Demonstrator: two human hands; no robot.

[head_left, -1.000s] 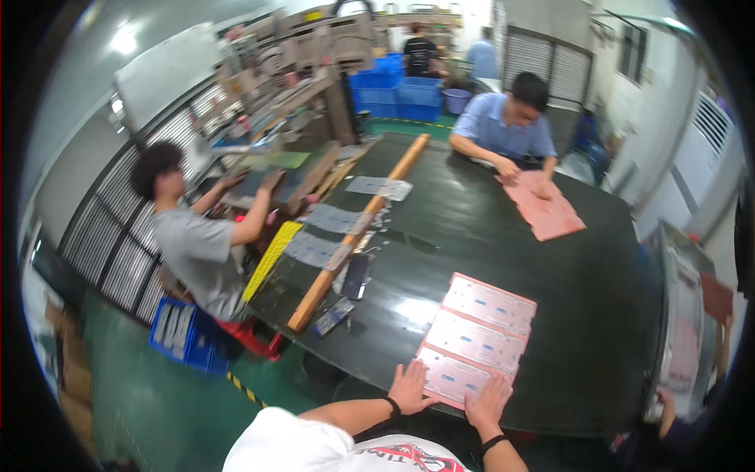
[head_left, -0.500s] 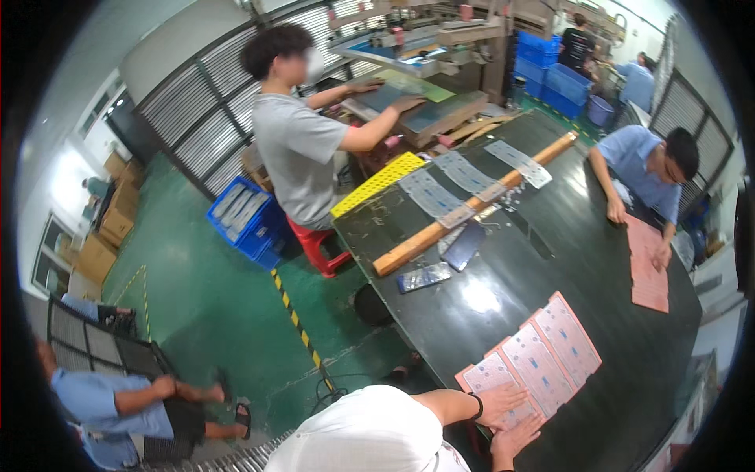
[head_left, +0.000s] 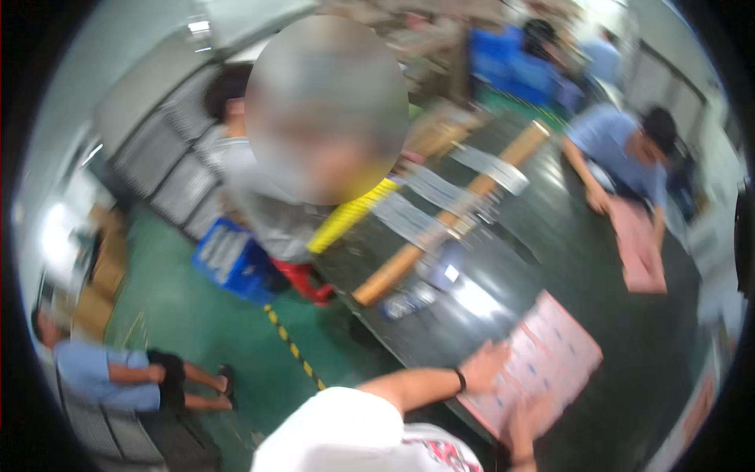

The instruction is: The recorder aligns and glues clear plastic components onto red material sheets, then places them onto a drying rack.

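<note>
A pink board (head_left: 586, 346) lies near the front edge of the dark table, carrying pale printed sheets (head_left: 543, 342) with small blue marks. My left hand (head_left: 485, 367), a black band at its wrist, rests at the board's left edge with fingers stretched out. Lower down, my right hand (head_left: 532, 417) lies over the near part of the board, its fingers extended. Motion blurs both hands and the sheets' borders. Neither hand appears to grip anything.
A wooden bar (head_left: 456, 212) crosses the dark table (head_left: 566, 252), with grey sheets (head_left: 431, 193) beneath or beside it. A co-worker in blue (head_left: 621, 145) handles another pink board (head_left: 635, 244) at right. A co-worker in grey (head_left: 263, 208) is at left, near a blue crate (head_left: 228, 256).
The view has shifted and blurred. My left hand has moved from on the sheets toward the board's left edge. My right hand has shifted onto the board's near part.
</note>
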